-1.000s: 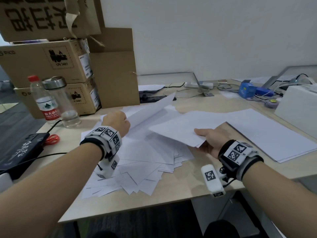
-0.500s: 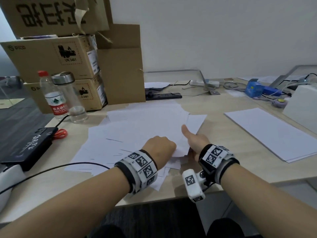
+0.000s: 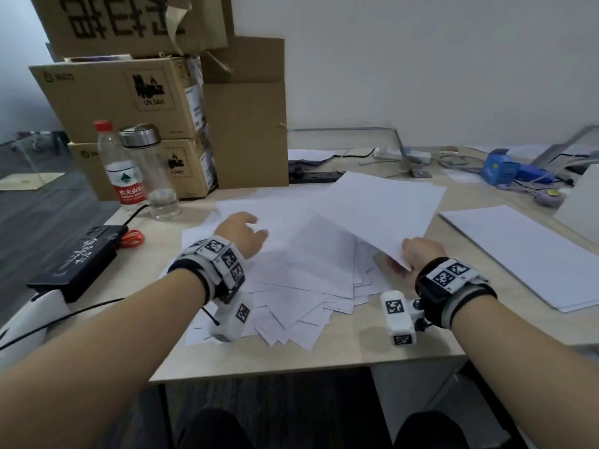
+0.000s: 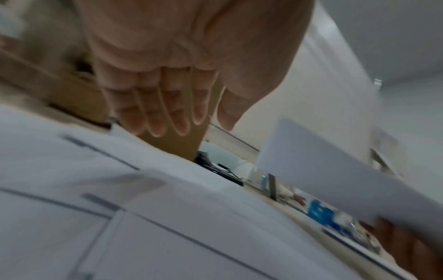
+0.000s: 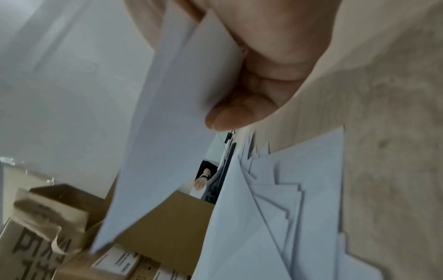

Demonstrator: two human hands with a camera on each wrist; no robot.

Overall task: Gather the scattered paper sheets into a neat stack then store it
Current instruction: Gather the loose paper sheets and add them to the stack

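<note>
A light wood desk (image 3: 340, 348) stands against a white wall. A loose pile (image 3: 301, 273) of white sheets lies fanned out across its middle.

Right hand (image 3: 418, 257): thumb and fingers pinch the near corner of a raised sheet (image 3: 382, 209). The sheet slopes up and away from the grip, above the right side of the pile. In the right wrist view the thumb (image 5: 239, 113) presses the sheet (image 5: 167, 132) against the fingers.

Left hand (image 3: 241, 233): fingers straight and slightly spread, palm down over the left part of the pile, holding nothing. The left wrist view shows the fingers (image 4: 155, 111) extended above the sheets; contact cannot be determined.

A neat stack (image 3: 531, 254) lies flat to the right of the right hand, apart from the pile. Beyond the left hand stand boxes (image 3: 136, 102) and two bottles (image 3: 136, 170).
</note>
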